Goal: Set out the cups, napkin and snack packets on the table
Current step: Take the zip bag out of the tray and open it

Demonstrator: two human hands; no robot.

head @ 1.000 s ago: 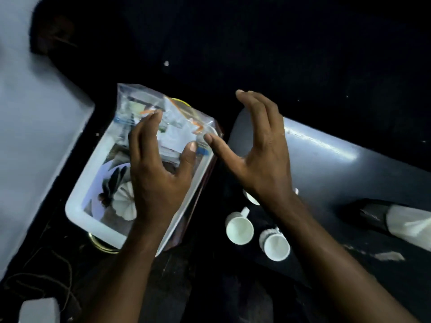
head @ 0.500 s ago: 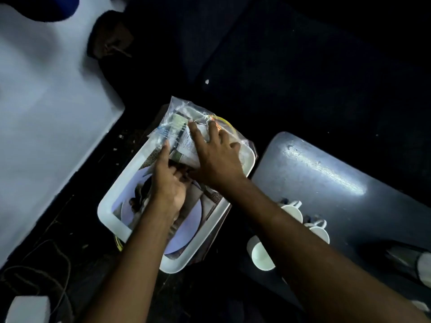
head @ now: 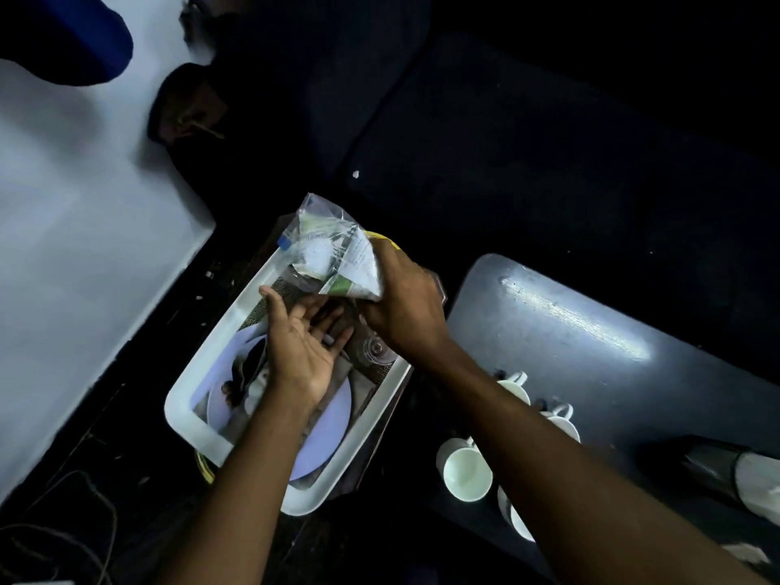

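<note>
My right hand [head: 405, 306] grips a clear zip bag of snack packets [head: 333, 255] and holds it above the far end of a white tray [head: 202, 420]. My left hand [head: 304, 344] hovers palm up and open just below the bag, over the tray. Inside the tray lie a pale round plate [head: 325, 432], a dark mat and a clear glass item [head: 375, 352]. Several white cups [head: 466, 468] stand on the near left part of the dark table [head: 591, 365], partly hidden by my right forearm.
A white wall or panel [head: 71, 255] runs along the left. A dark-and-white cylindrical object [head: 734, 475] lies at the table's right edge. Cables [head: 80, 500] trail on the dark floor at lower left. A blue object [head: 67, 40] sits at the top left corner.
My right hand came over from the table side and took hold of the bag. My left hand let go of it and turned palm up beneath it. The bag now stands lifted and bunched.
</note>
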